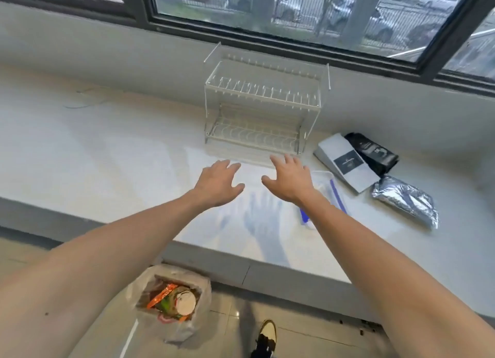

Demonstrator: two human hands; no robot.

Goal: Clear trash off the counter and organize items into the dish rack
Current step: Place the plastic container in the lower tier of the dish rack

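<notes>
A clear two-tier dish rack (263, 108) stands on the white counter (107, 154) against the wall under the window; both tiers hold nothing. My left hand (218, 182) and my right hand (290, 179) hover palm-down just in front of the rack, fingers spread, holding nothing. Partly under my right forearm lies a clear zip bag with a blue strip (328, 194). To its right lie a grey-white pouch (345, 162), a black pouch (372, 152) and a silver foil bag (405, 201).
On the floor below the counter edge stands a bin lined with a plastic bag (171, 301), holding wrappers and a cup. A shoe (265, 336) shows near the bottom. A thin wire (80, 100) lies at the counter's far left.
</notes>
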